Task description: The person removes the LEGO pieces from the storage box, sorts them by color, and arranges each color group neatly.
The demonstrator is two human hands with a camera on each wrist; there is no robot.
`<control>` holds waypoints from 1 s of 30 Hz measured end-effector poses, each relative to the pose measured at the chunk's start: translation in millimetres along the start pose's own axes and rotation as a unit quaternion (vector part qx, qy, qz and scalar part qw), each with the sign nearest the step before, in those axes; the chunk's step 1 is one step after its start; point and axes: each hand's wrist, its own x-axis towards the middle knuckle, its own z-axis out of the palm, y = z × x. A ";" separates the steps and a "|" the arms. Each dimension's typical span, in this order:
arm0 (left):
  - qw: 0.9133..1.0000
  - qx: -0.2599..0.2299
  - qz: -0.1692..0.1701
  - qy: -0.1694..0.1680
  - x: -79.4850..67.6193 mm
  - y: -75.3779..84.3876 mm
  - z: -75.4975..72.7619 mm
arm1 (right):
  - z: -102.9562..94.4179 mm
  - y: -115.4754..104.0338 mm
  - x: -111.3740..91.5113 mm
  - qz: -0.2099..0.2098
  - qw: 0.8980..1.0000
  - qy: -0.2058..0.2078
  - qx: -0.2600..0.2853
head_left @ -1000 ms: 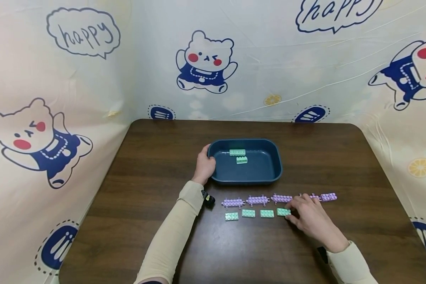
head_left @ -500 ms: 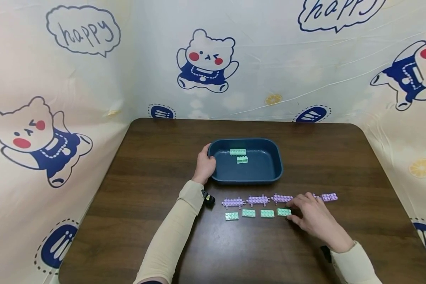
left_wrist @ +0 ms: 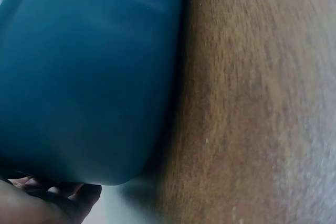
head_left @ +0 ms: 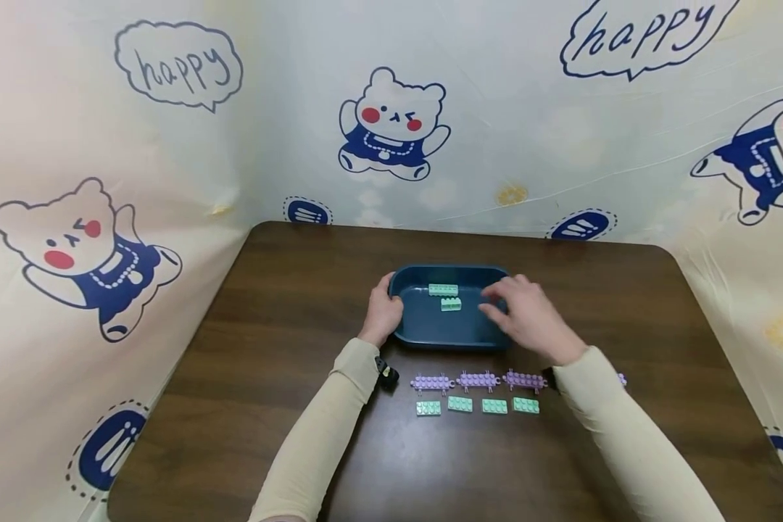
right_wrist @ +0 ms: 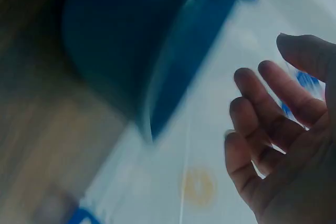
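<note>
A dark blue rectangular tray (head_left: pixel 417 330) stands on the table, with two light green toy bricks (head_left: pixel 443 290) inside. My left hand (head_left: pixel 383 312) grips its left end, thumb over the rim; in the left wrist view, fingers show under the tray's wall (left_wrist: pixel 89 77). Over the tray's right end hovers my right hand (head_left: pixel 528 312), fingers loosely bent and thumb apart. Nothing sits between those fingers in the right wrist view, where the right hand (right_wrist: pixel 283 129) is beside the tray's rim.
Purple toy brick pieces (head_left: pixel 478 380) lie in a row in front of the tray, the right part hidden by my right sleeve. Nearer me runs a row of several green bricks (head_left: pixel 494 406). A patterned cloth (head_left: pixel 287 130) hangs behind the brown table (head_left: pixel 300 290).
My right hand has left the rightmost green brick of the front row and moved up and left to the tray. That brick stays on the table. My left hand keeps its grip.
</note>
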 end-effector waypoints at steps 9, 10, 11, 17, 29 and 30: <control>1.000 -0.006 -0.003 0.006 -1.9 -2.6 5.9 | 54.3 -10.3 33.7 -0.037 0.987 -0.116 -0.102; 1.000 -0.005 -0.003 0.006 -2.0 -2.0 5.5 | 56.1 -10.4 35.1 -0.037 0.987 -0.114 -0.103; 1.000 -0.004 -0.003 0.007 -2.1 -1.5 5.0 | 57.3 -10.2 36.2 -0.038 0.988 -0.110 -0.104; 1.000 0.002 -0.006 0.011 -2.9 -0.7 5.3 | 63.9 -5.9 38.6 -0.030 0.990 -0.080 -0.108; 1.000 0.000 0.001 0.010 -2.7 -2.1 1.8 | 67.2 -2.8 41.3 -0.019 0.994 -0.043 -0.095; 1.000 -0.001 0.000 0.010 -2.8 -2.3 1.8 | 67.7 -2.2 41.4 -0.015 0.994 -0.045 -0.097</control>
